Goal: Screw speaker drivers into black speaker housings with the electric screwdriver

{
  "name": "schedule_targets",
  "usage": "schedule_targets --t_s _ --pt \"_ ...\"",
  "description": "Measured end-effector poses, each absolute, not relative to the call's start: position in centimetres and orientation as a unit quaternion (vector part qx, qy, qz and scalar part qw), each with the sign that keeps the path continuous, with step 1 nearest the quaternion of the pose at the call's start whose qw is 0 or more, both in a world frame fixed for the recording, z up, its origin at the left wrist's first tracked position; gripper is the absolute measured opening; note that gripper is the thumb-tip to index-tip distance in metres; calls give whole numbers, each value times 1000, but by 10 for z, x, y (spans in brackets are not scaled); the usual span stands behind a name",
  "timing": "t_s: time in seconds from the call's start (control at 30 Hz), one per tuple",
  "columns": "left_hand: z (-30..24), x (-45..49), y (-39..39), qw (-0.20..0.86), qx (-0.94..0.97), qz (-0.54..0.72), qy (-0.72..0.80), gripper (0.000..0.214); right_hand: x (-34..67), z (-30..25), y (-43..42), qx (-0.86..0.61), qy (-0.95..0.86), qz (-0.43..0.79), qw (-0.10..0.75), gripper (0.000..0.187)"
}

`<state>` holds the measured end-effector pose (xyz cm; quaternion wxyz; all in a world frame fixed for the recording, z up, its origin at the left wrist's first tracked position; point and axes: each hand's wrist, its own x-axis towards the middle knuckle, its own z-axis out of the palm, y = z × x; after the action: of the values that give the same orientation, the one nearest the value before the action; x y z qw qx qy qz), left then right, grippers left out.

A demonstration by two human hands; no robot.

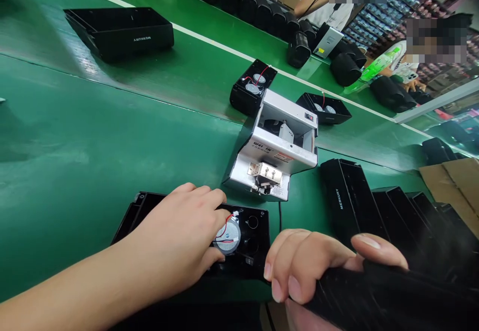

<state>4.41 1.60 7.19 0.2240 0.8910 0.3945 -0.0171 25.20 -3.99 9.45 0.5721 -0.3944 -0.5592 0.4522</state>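
My left hand (pixel 187 231) reaches over a black plastic housing (pixel 258 243) lying on the green bench. Its thumb and fingers close around the side of a round metal speaker driver (pixel 228 241) set in the housing. Red and black wires with a small white plug (pixel 235 213) run over the driver. My right hand (pixel 310 261) is at the lower right, just beside the housing's right end. Its fingers and thumb are wrapped round a dark, long black object (pixel 374 296) close to the camera, whose kind I cannot make out.
A grey screw feeder (pixel 273 146) stands behind the housing. Two housings with drivers (pixel 250 89) (pixel 325 109) lie beyond it. A MERKURY housing (pixel 123 36) sits at far left, several more housings (pixel 348 201) at right near cardboard (pixel 452 186). Two people work across the bench.
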Motion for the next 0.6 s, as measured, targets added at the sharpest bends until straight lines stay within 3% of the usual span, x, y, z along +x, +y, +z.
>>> schedule_targets --t_s 0.2,0.37,0.6 --pt "70 43 15 220 894 -10 391 21 240 67 -54 -341 -490 440 670 50" --pt "63 41 9 197 899 23 390 21 235 63 -65 -293 -583 397 646 29" --pt "68 41 6 212 893 5 398 22 224 62 -74 -341 -542 363 676 26"
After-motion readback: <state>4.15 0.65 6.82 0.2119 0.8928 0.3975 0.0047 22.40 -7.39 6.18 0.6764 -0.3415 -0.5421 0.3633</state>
